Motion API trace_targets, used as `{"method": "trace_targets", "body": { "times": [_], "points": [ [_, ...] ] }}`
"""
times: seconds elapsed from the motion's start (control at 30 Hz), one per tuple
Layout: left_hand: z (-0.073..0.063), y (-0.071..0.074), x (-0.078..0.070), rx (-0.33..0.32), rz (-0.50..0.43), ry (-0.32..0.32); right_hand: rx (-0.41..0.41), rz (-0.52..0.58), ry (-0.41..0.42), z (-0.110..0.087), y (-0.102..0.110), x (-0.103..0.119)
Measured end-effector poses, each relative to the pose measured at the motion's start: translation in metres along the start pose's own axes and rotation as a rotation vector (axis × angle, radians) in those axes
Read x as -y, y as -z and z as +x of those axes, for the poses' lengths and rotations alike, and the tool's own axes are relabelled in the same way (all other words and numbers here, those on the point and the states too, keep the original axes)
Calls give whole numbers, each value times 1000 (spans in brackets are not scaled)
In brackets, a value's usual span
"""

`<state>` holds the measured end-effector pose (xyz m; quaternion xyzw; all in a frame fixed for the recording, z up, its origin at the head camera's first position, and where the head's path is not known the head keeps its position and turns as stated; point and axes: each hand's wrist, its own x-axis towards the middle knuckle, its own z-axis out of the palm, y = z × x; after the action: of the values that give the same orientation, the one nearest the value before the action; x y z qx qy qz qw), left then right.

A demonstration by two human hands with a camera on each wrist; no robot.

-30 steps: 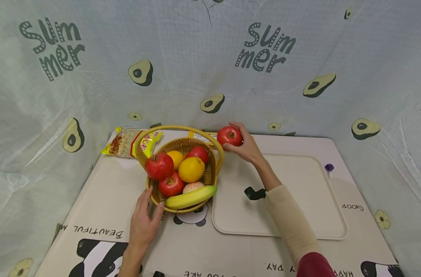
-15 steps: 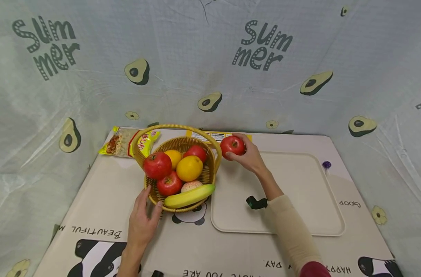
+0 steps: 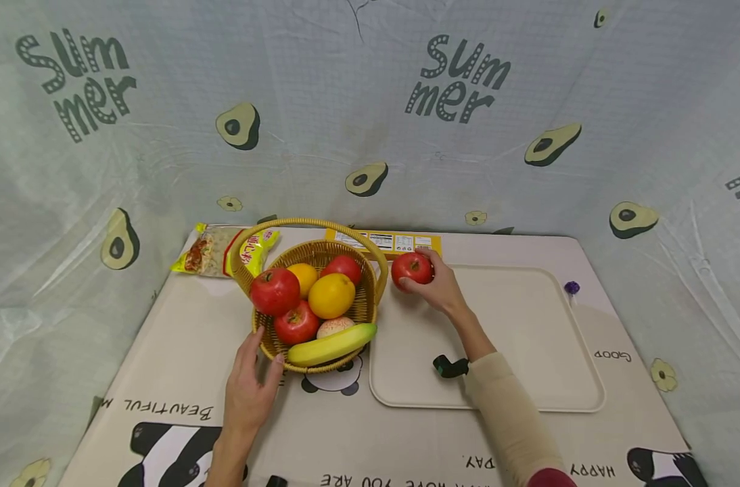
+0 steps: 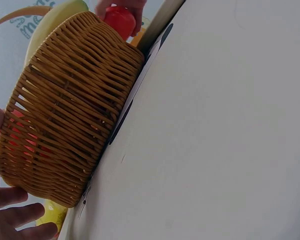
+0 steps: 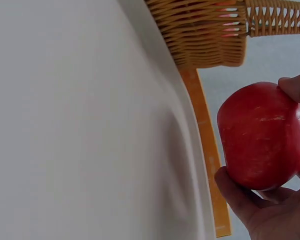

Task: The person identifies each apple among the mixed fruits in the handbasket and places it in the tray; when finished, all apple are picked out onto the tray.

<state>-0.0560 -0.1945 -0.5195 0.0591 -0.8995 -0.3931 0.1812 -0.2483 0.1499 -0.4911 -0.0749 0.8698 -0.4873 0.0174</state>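
My right hand (image 3: pixel 433 284) grips a red apple (image 3: pixel 412 268) over the far left corner of the beige tray (image 3: pixel 528 338). In the right wrist view the thumb and fingers wrap the apple (image 5: pixel 260 135) from opposite sides, raised above the tray surface. My left hand (image 3: pixel 248 389) is at the near left side of a woven basket (image 3: pixel 370 308), fingers spread and fingertips right at its rim. The basket holds several red apples (image 3: pixel 275 291), two orange-yellow fruits (image 3: pixel 332 296), a pale speckled round fruit (image 3: pixel 335 327) and a banana (image 3: pixel 333 345) along the front.
A yellow-ended snack packet (image 3: pixel 214 251) lies behind the basket on the left. Behind the tray is a flat yellow box (image 3: pixel 400 242), partly covered by the basket handle. A small purple-topped item (image 3: pixel 571 288) sits right of the tray. A printed curtain (image 3: pixel 321 115) surrounds the table.
My right hand has brought the apple toward me and slightly right, from over the yellow box to over the tray's corner. My left hand stays by the basket.
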Motion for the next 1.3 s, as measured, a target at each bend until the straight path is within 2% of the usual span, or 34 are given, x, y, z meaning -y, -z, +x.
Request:
{"method": "trace_targets", "body": {
  "times": [0.63,1.07,1.3],
  "points": [
    [-1,0,2,-5,-4,-4,-24,-21,-60,-1,-8,-21],
    [0,-1,1,0,-9,3,-15,-23,-18,-1,-10,-22],
    [0,0,0,-5,-11,2,22,-43,5,-4,-7,-24]
  ]
}}
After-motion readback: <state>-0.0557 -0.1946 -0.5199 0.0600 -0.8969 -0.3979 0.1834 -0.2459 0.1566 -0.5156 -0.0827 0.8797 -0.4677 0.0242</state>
